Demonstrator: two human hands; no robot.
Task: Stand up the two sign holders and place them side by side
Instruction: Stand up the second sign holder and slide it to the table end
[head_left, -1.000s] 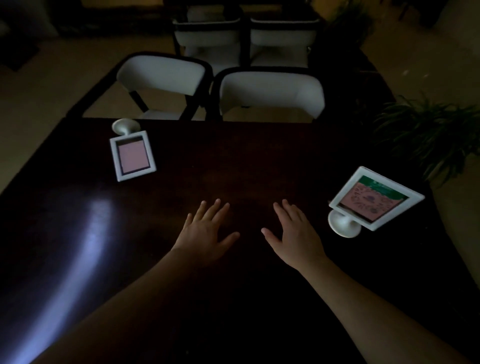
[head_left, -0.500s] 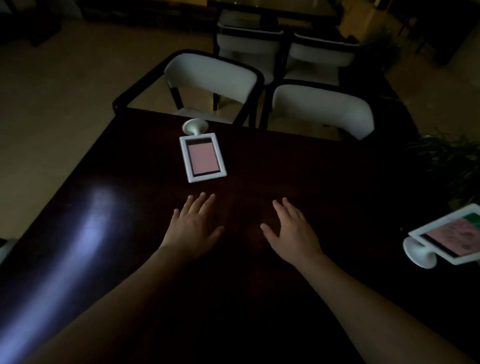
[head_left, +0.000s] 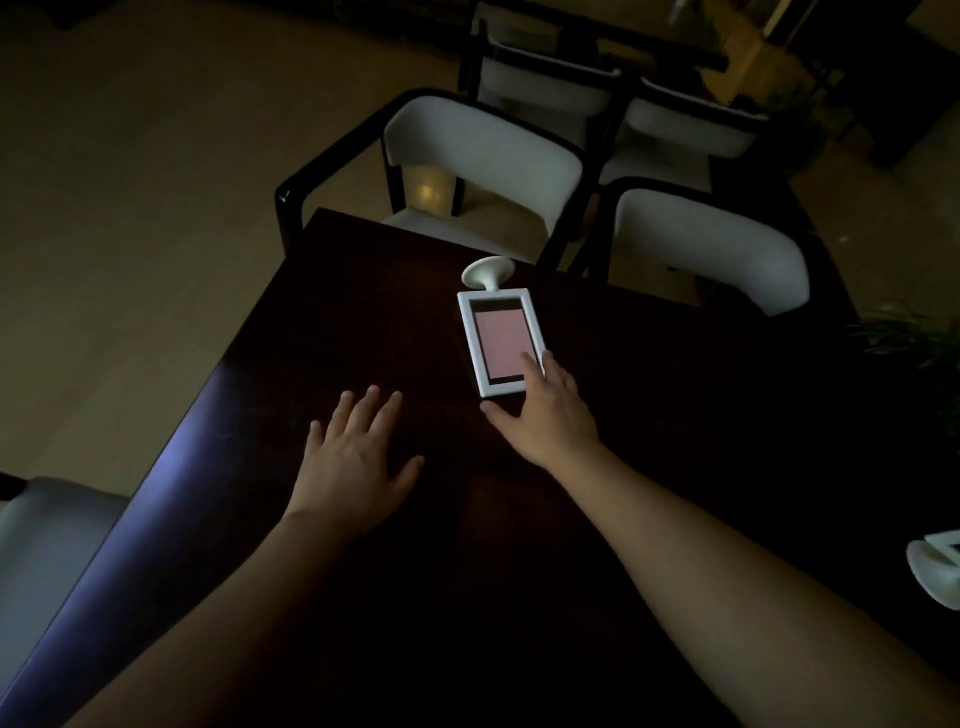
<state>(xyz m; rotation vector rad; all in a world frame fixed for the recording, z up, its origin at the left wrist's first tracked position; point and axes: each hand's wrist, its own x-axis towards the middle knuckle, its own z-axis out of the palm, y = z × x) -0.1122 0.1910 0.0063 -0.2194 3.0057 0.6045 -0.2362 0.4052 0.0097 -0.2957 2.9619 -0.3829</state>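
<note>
A white sign holder with a pink card (head_left: 496, 335) lies flat on the dark table (head_left: 675, 415), its round foot pointing to the far edge. My right hand (head_left: 545, 413) rests on its near right corner, fingers spread over the frame and thumb by the near edge, not closed around it. My left hand (head_left: 356, 454) lies flat and spread on the table to the left, touching nothing else. The second sign holder (head_left: 937, 569) is only partly visible at the right edge, lying tipped with its round foot toward me.
Two white-backed chairs (head_left: 483, 150) (head_left: 711, 244) stand at the table's far edge, with more chairs behind. A plant (head_left: 914, 338) is beside the table at the right. A pale chair seat (head_left: 47, 525) sits at the lower left. The table's left edge runs diagonally.
My view has swung left, pushing the second holder almost out of frame. My right hand moved forward from the bare table onto the pink-card holder's near corner. My left hand stays flat.
</note>
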